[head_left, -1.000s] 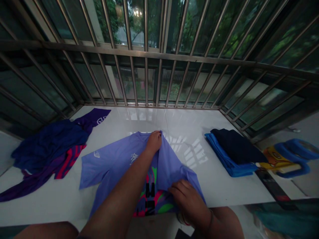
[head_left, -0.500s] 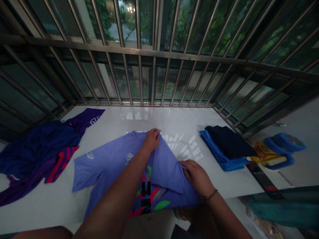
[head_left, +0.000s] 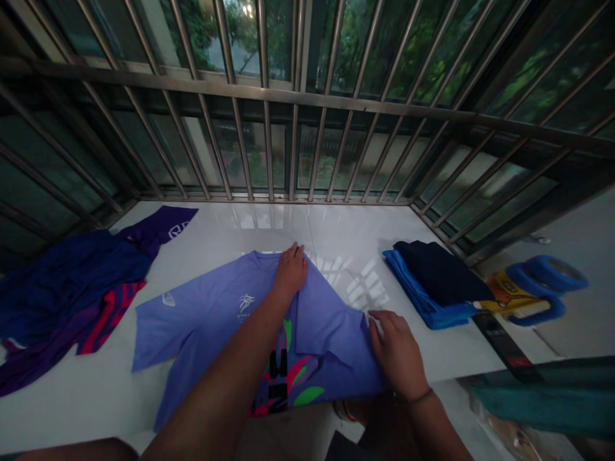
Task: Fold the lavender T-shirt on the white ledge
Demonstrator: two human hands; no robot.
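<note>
head view, nearest first: the right hand [head_left: 394,349] lies flat and palm down on the folded-over right side of a lavender t-shirt [head_left: 211,314], fingers stretched along the fold's outer edge, its grip released with nothing clasped. the shirt is spread on a white glossy table [head_left: 336,243], its near hem at the table's front edge, with a print of pink, green and black [head_left: 283,378] showing where the folded panel leaves the front uncovered. the left sleeve is laid out flat toward the left, carrying a small white logo [head_left: 168,298]. the left forearm crosses the shirt from the lower left, and the left hand [head_left: 291,272] rests at the collar on the far end of the fold, fingers together and pressing down, grip likewise released with nothing held.

to the left, apart from the shirt, a loose heap of dark blue and purple clothes [head_left: 72,282] lies with a pink striped piece among it. to the right, well apart, sits a folded stack: a dark navy garment [head_left: 439,272] on top of a bright blue one [head_left: 423,304]. just past it, off the table's right edge, is a yellow and blue object [head_left: 533,291], too blurred to name. behind everything, metal window bars [head_left: 269,96] close off the far side, with green foliage beyond.
</note>
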